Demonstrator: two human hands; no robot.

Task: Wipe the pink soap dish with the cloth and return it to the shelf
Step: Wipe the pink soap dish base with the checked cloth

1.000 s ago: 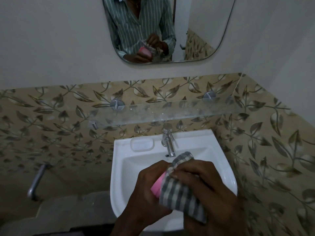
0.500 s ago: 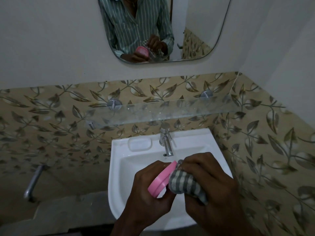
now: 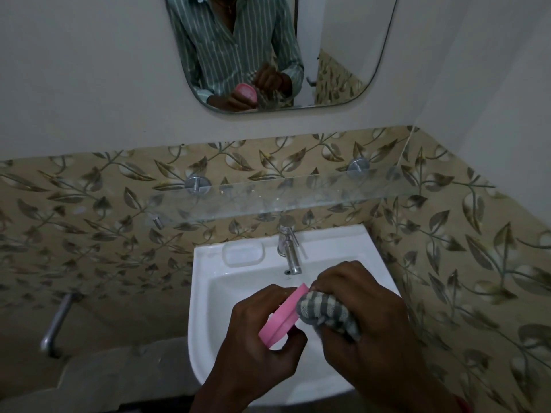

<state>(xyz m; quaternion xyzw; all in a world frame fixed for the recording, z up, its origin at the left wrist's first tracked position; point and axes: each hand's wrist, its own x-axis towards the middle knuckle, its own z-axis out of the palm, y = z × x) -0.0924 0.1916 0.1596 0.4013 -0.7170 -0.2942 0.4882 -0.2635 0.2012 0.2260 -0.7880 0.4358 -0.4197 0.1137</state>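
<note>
Over the white sink, my left hand grips the pink soap dish, tilted on edge with its rim toward me. My right hand holds a bunched grey-and-white checked cloth pressed against the dish's right side. The glass shelf runs along the tiled wall above the tap, with nothing standing on it. The mirror reflects both hands, the dish and the cloth.
A chrome tap rises at the back of the sink, beside a moulded soap recess. A metal pipe sticks out low on the left wall. The tiled side wall stands close on the right.
The cloth has slid off the dish's near side and bunched up at its right. More of the pink rim shows. The dish has tilted further on edge.
</note>
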